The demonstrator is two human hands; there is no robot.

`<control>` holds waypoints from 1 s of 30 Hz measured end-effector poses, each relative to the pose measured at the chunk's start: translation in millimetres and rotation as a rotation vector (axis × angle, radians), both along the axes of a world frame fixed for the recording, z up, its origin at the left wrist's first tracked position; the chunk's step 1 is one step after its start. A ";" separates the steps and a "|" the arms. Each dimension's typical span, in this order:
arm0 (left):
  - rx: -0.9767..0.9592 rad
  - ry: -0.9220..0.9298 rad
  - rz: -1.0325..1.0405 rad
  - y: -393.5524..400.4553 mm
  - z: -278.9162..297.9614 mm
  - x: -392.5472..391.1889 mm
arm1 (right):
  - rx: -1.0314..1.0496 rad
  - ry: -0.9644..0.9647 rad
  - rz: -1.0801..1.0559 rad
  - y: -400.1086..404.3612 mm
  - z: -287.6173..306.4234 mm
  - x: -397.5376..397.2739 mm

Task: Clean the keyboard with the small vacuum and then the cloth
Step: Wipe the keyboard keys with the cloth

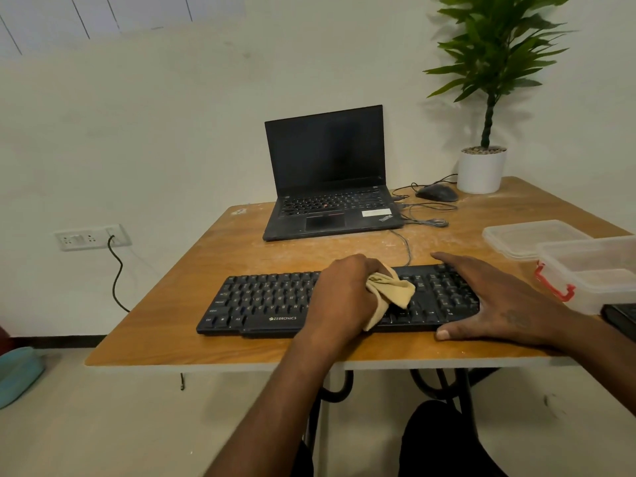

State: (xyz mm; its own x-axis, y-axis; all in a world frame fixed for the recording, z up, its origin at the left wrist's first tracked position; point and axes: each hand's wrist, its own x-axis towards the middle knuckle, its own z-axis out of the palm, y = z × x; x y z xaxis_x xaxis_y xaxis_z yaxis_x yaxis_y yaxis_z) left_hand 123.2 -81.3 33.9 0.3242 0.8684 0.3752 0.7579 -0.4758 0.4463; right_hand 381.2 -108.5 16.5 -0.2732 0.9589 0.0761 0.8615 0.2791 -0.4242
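A black keyboard (pixel 261 301) lies near the front edge of the wooden table (pixel 179 304). My left hand (pixel 340 297) is over the keyboard's middle and grips a bunched tan cloth (pixel 392 290), which lies on the keys. My right hand (pixel 499 304) rests flat over the keyboard's right end, fingers spread, thumb at the front edge. No small vacuum can be made out.
An open black laptop (pixel 327 180) stands behind the keyboard, with a mouse (pixel 437 192) and loose cables to its right. A potted plant (pixel 481 166) is at the back right corner. Clear plastic containers (pixel 585 259) sit at the right edge.
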 end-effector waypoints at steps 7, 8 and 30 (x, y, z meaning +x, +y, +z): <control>0.008 0.066 0.115 1.7 -0.3 -33.7 | 0.006 0.017 0.004 1.5 -2.4 1.8; 0.016 0.082 0.143 1.0 0.4 -39.5 | 0.005 0.018 0.006 1.4 -2.2 2.0; -0.007 0.033 0.108 -20.1 -7.8 -14.0 | 0.001 0.015 0.006 -0.1 -1.4 1.1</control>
